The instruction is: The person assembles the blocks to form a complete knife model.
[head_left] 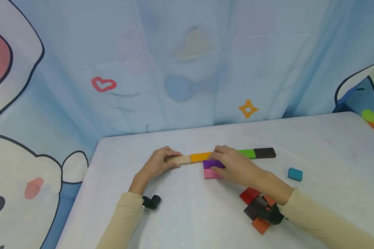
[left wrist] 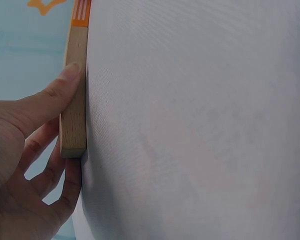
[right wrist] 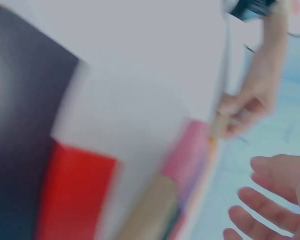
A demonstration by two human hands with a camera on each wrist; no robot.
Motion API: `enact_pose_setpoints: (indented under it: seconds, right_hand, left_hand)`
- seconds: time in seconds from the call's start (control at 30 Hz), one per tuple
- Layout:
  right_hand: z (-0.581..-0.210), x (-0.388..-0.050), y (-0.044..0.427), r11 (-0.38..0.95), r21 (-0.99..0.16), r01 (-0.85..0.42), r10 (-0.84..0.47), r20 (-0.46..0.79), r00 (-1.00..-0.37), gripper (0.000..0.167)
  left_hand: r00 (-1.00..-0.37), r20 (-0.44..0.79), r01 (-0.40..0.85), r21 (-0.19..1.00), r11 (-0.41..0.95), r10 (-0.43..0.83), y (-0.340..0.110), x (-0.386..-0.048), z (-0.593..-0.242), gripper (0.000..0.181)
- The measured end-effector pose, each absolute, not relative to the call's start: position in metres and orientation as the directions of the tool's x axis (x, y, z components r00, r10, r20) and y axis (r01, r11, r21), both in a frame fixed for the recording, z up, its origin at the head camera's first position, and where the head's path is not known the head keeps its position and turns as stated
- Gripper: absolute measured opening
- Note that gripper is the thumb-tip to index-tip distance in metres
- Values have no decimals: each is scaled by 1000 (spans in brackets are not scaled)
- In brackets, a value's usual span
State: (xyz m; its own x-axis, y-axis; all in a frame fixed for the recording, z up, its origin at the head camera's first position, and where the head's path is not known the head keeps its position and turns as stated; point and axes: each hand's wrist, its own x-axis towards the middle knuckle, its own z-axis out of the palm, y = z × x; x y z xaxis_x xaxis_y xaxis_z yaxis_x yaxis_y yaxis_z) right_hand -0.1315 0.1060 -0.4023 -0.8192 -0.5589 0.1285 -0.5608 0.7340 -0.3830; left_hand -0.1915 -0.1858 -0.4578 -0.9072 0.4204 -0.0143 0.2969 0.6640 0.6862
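Note:
At the left end of a block row, my left hand [head_left: 157, 162] holds a plain wooden block [head_left: 182, 159] between thumb and fingers; the left wrist view shows the thumb on the side of that block [left wrist: 76, 115]. To its right come a yellow-orange block [head_left: 199, 157], a stretch hidden by my right hand [head_left: 238, 166], a green block [head_left: 248, 154] and a black block [head_left: 265, 153]. Purple [head_left: 212, 164] and pink [head_left: 211, 174] blocks lie in front, partly under the right hand. In the blurred right wrist view, its fingers [right wrist: 262, 217] are spread with nothing between them.
A teal block [head_left: 295, 174] lies apart on the right of the white-covered table [head_left: 187, 214]. Under the right wrist are a red block [head_left: 249, 195], a dark block [head_left: 252, 209] and an orange block [head_left: 261, 225]. A blue printed curtain [head_left: 162, 114] hangs behind the table.

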Motion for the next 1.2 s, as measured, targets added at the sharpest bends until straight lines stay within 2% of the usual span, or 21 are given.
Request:
enact_pose_setpoints:
  seconds: [0.13, 0.3, 0.53, 0.63, 0.83, 1.0, 1.2]
  right_hand:
    - [-382, -132, 126, 690, -449, -568, -591, 104, -800, 31]
    - [-370, -124, 150, 672, -434, -599, -662, 10, -750, 25]
    - [-390, -113, 171, 654, -455, -605, -728, -159, -667, 33]
    - [-403, -110, 179, 634, -491, -597, -746, -189, -638, 39]
    - [-423, -99, 192, 601, -557, -574, -742, -122, -659, 46]
    - [-429, -94, 197, 596, -551, -584, -734, -80, -674, 49]
    - [-429, -94, 198, 604, -536, -590, -735, -89, -672, 50]
  left_hand:
    - [-908, -13, 299, 682, 668, 420, -187, -191, -457, 34]
    - [-913, -12, 294, 674, 678, 409, -192, -190, -456, 34]
    - [-919, -13, 285, 671, 685, 395, -200, -188, -458, 34]
    - [-924, -17, 274, 670, 690, 383, -200, -188, -458, 35]
    - [-907, -6, 306, 675, 671, 420, -197, -190, -458, 33]
    - [-904, -13, 305, 683, 664, 428, -193, -192, -459, 34]
    - [-897, -7, 315, 688, 653, 441, -190, -193, -460, 35]
